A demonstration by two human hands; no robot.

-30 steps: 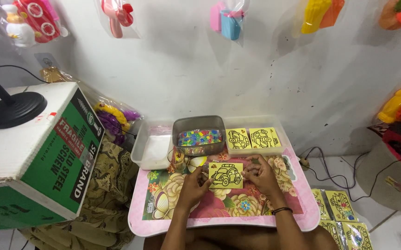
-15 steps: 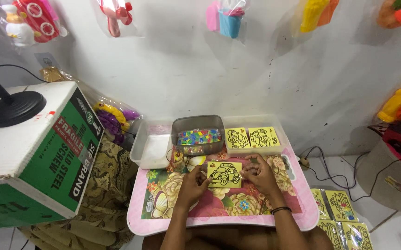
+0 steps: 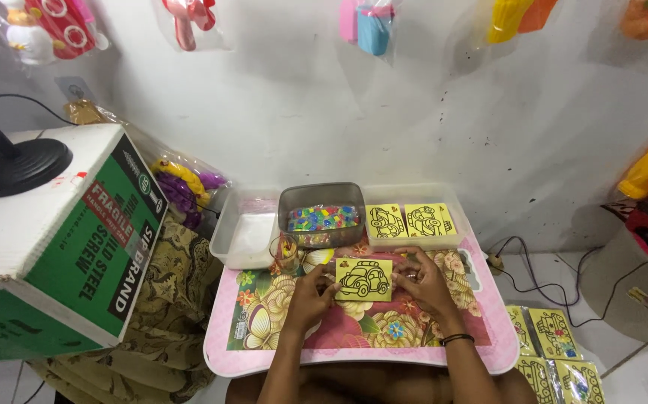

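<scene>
- Your head camera looks steeply down and forward from above the pink lap table (image 3: 264, 363), fairly near.
- It faces the white wall (image 3: 286, 112); single view.

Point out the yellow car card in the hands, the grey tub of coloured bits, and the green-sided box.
yellow car card (image 3: 364, 279), head view, on the drawn car at its middle.
grey tub (image 3: 321, 196), head view, on its bare back wall.
green-sided box (image 3: 96, 254), head view, on its green side face.

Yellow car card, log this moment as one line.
left hand: holds card's left edge | right hand: holds right edge | yellow car card: over floral tray table | bead tin: behind
</scene>
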